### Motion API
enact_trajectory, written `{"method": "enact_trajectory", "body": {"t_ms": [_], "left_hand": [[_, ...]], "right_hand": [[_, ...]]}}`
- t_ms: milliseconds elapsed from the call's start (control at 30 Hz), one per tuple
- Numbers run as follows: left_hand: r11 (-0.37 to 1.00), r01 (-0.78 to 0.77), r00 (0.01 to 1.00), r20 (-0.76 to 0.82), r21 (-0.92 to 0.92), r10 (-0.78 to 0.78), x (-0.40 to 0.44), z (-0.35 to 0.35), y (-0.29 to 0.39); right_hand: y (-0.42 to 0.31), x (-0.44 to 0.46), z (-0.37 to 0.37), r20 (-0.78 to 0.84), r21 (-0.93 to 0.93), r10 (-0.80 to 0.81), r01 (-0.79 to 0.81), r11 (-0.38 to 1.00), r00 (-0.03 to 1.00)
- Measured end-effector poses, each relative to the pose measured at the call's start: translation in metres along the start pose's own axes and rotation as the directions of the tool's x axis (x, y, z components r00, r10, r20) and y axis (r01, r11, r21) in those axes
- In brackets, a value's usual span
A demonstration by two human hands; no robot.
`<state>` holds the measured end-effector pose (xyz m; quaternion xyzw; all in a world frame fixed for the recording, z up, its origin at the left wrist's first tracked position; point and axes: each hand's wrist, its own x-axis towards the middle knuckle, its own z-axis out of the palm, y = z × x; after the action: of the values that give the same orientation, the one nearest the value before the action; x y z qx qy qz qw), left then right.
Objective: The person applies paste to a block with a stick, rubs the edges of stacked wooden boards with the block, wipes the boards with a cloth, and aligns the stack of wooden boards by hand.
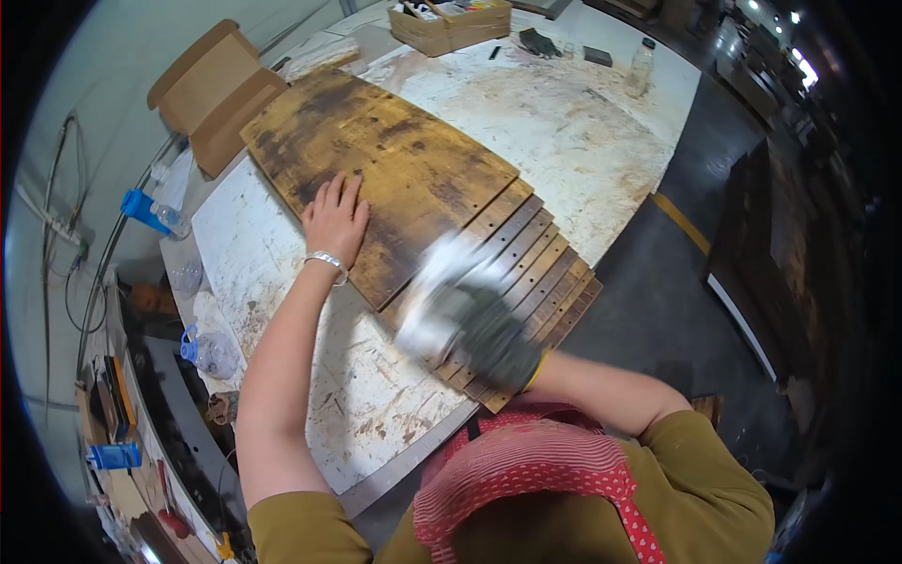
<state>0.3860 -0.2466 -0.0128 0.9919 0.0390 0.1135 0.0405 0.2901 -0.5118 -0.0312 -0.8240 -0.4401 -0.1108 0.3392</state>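
Observation:
My left hand (336, 218) lies flat with its fingers stretched out on the top wooden board (413, 155), which has a brown, rustic grain. A silvery bracelet circles that wrist. On my right hand (493, 340) is a dark grey glove, smeared by motion. It holds a white cloth (427, 320), also blurred, against the near end of the boards. Below the top board, several more boards (550, 282) are fanned out in steps, with small holes along their exposed edges.
The boards rest on a scuffed white table (583, 141). An open cardboard box (211, 94) stands at the back left, and a filled carton (451, 28) at the back. A clear bottle (641, 68) stands near the right edge. Dark panels (780, 254) stand beyond the table on the right.

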Motion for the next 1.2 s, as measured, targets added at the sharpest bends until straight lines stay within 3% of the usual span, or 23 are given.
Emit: {"method": "enact_trajectory", "body": {"t_ms": [67,133,200,267,367,400,467,500,600,667,700,733,767,800,867,933,967,1033,1067,1100,1133,1167,1200], "left_hand": [[0.999,-0.036,0.999,0.000,0.000,0.036,0.001,0.001,-0.002],[1.000,-0.001,1.000,0.024,0.014,0.001,0.001,0.001,-0.002],[1.000,0.012,0.999,0.048,0.022,-0.013,0.002,-0.003,0.000],[1.000,-0.016,1.000,0.025,0.022,0.015,0.000,-0.001,-0.001],[0.999,-0.014,1.000,0.014,0.028,0.014,0.001,0.000,-0.001],[0.999,-0.025,1.000,0.002,0.032,0.025,0.000,0.000,-0.002],[1.000,-0.010,1.000,0.004,0.022,0.010,0.000,-0.003,0.000],[1.000,-0.010,1.000,0.003,0.015,0.010,-0.001,-0.003,0.001],[0.999,-0.009,1.000,-0.002,0.049,0.009,0.000,0.001,-0.001],[0.999,-0.011,1.000,0.002,0.033,0.011,0.000,0.000,0.000],[1.000,-0.010,1.000,-0.005,0.023,0.010,0.000,-0.001,0.000],[1.000,-0.010,1.000,-0.005,0.019,0.010,-0.001,0.000,0.000],[1.000,-0.011,1.000,-0.001,0.025,0.011,-0.001,0.001,-0.001],[0.999,-0.009,1.000,0.000,0.030,0.009,0.000,0.001,-0.002],[1.000,-0.016,1.000,0.003,0.024,0.016,-0.002,0.001,-0.002],[0.999,-0.029,1.000,-0.005,0.024,0.029,0.002,-0.001,-0.001],[0.999,-0.033,0.999,-0.016,0.031,0.034,0.004,0.001,-0.002],[1.000,-0.017,1.000,-0.012,0.026,0.017,-0.003,0.005,-0.006],[1.000,-0.018,1.000,-0.020,0.019,0.018,-0.002,0.003,-0.004],[1.000,-0.019,0.999,-0.027,0.012,0.019,-0.001,0.001,-0.003],[1.000,-0.005,1.000,-0.022,0.008,0.005,0.000,0.001,-0.004],[1.000,-0.013,0.999,-0.036,0.004,0.013,-0.001,0.000,-0.004],[1.000,-0.029,0.998,-0.047,0.001,0.029,-0.001,0.002,-0.004]], "right_hand": [[-0.046,-0.010,0.026,0.300,0.408,-0.402,0.265,0.874,0.865],[-0.065,-0.019,0.036,0.339,0.567,-0.482,0.234,0.790,0.808],[-0.054,0.014,-0.014,0.273,0.447,-0.376,0.230,0.865,0.885],[-0.016,0.025,-0.042,-0.012,0.182,-0.297,0.295,0.938,0.955],[0.081,0.022,-0.045,0.050,-0.160,-0.299,0.304,0.939,0.953],[0.102,0.026,-0.069,0.007,-0.070,-0.131,0.132,0.989,0.991],[0.168,0.019,-0.125,-0.033,-0.426,0.082,-0.088,0.900,0.996],[0.210,0.013,-0.144,-0.015,-0.465,0.452,-0.406,0.786,0.892],[0.213,-0.004,-0.167,-0.200,-0.434,0.335,-0.390,0.812,0.921],[0.189,-0.004,-0.137,-0.218,-0.607,-0.099,-0.055,0.793,0.971],[0.140,-0.005,-0.109,-0.059,-0.228,0.203,-0.211,0.950,0.977],[0.093,-0.001,-0.066,-0.027,-0.347,0.214,-0.210,0.914,0.976],[0.065,-0.018,-0.037,0.055,-0.351,-0.100,0.113,0.930,0.994],[0.022,-0.025,-0.011,0.052,0.242,0.014,-0.027,0.970,0.999],[-0.039,-0.040,0.045,0.226,0.401,-0.349,0.240,0.884,0.910],[-0.070,-0.027,0.027,0.491,0.607,-0.568,0.208,0.767,0.661],[-0.073,-0.010,-0.001,0.568,0.578,-0.464,0.071,0.813,0.680],[-0.045,0.002,-0.054,0.397,0.518,-0.230,-0.010,0.856,0.888],[-0.017,-0.005,-0.074,0.147,0.673,-0.090,-0.033,0.739,0.985],[0.005,-0.021,-0.089,0.237,0.790,0.319,-0.373,0.487,0.918],[0.066,-0.030,-0.091,0.272,0.649,0.032,-0.208,0.732,0.962],[0.081,-0.031,-0.103,-0.037,0.739,0.592,-0.377,0.559,0.805],[0.112,-0.037,-0.109,-0.169,-0.107,0.277,-0.297,0.949,0.946]]}}
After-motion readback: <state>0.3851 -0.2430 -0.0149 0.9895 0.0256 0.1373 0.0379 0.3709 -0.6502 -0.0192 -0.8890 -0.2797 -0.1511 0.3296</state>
